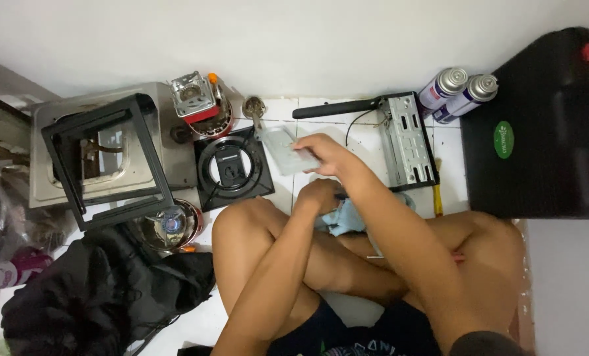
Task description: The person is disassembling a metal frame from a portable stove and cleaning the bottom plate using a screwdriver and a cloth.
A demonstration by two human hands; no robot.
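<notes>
Down on the white tiled floor (321, 115), a person is sitting cross-legged; the right hand (322, 154) is closing its fingers on the near edge of a pale grey flat rectangular metal plate (282, 149), which is lying low over the tiles and reaching toward ten o'clock from that hand; the left hand (319, 195) is curling shut on a light blue crumpled cloth (344, 218), which is spilling out toward four o'clock of it, over the crossed legs; the two hands are sitting near each other, the right one at twelve o'clock of the left. At nine o'clock of the plate a black square burner base with a round ring (233, 169) is resting on the floor; further toward nine o'clock a grey steel stove top with a black square frame (106, 155) is lying across it. At three o'clock of the right hand a perforated silver metal chassis (408, 138) is standing just beside a black bar (337, 107); two silver-capped spray cans (457, 94) are leaning at two o'clock, touching a large black hard case (545, 125).
</notes>
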